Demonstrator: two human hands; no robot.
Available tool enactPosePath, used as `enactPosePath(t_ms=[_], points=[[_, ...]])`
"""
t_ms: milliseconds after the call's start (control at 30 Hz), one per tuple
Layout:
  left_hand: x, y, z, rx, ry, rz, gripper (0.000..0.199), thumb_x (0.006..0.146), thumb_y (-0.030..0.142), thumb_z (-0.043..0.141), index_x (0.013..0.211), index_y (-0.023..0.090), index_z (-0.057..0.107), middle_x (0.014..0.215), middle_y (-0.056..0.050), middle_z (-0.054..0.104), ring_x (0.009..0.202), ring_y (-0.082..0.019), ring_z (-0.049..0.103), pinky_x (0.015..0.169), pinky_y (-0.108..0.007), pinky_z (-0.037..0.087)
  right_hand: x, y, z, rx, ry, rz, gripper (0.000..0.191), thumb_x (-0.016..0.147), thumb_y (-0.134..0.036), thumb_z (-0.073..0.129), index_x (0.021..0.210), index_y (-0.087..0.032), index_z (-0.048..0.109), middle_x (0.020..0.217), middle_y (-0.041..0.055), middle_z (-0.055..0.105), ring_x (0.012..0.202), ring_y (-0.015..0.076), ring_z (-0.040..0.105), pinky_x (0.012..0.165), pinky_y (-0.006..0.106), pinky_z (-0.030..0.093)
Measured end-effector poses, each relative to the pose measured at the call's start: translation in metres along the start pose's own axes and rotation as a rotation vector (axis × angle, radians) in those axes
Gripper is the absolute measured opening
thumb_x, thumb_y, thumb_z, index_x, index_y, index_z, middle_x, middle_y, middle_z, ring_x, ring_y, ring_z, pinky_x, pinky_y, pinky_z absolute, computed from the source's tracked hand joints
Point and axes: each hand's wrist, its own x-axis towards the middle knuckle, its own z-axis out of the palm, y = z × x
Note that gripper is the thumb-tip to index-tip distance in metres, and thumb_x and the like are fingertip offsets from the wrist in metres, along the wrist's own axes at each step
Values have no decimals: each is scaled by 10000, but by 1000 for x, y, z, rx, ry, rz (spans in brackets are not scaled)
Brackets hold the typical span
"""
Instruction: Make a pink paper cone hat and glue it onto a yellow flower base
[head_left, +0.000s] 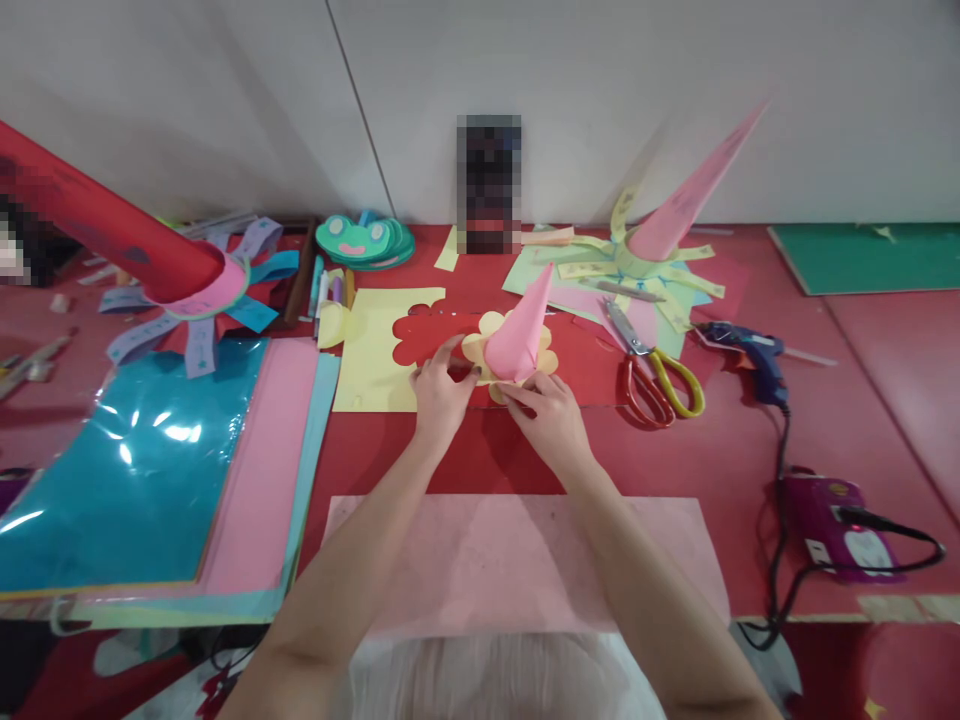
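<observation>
A pink paper cone [517, 335] stands tilted to the right on a pale yellow paper flower [492, 325] with rounded petals. My left hand [442, 392] grips the flower's left edge between thumb and fingers. My right hand [551, 415] pinches its front edge, just below the cone. Beneath lies red paper [577, 350], and a scalloped red shape [415, 337] shows at the left. Under that, a yellow sheet [375, 370] lies flat. Scissors [652, 375] with red and yellow handles rest to the right of my right hand.
A glue gun [757, 360] and a purple box [840, 525] with cables lie at the right. Paper hats, one pink [686, 210] and one red [180, 265], stand behind. Teal frog cutouts [364, 240] lie at the back; colored sheets [142, 470] at left, a pink sheet [517, 570] in front.
</observation>
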Motion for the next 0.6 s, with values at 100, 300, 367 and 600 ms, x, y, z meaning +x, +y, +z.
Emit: enactPosePath(t_ms=[100, 300, 367, 600], points=[[0, 0, 0, -10, -2, -1, 483, 760, 137, 677, 1218, 238, 560, 852, -1, 727, 924, -209, 663, 959, -424, 438, 0, 0, 0, 0, 2, -7, 233, 892, -220, 530, 988, -235, 741, 748, 49, 569, 691, 170, 460, 658, 296, 422], [-1, 0, 0, -27, -17, 4, 507, 751, 125, 685, 1223, 253, 553, 855, -2, 729, 941, -217, 663, 963, -435, 437, 0, 0, 1, 9, -16, -3, 221, 890, -226, 538, 984, -226, 739, 759, 51, 584, 697, 168, 478, 678, 300, 430], [-1, 0, 0, -22, -18, 6, 508, 754, 125, 683, 1226, 255, 550, 854, -2, 731, 947, -216, 662, 964, -434, 438, -1, 1, 1, 7, -15, -1, 224, 892, -229, 534, 981, -223, 739, 766, 52, 588, 697, 169, 481, 681, 305, 432], [-1, -1, 1, -5, -31, 19, 512, 754, 126, 682, 1231, 254, 550, 851, -3, 732, 909, -210, 669, 954, -429, 446, 1, -2, 1, -9, -34, -15, 269, 922, -275, 494, 1058, -224, 721, 764, 56, 583, 710, 167, 493, 671, 295, 407]])
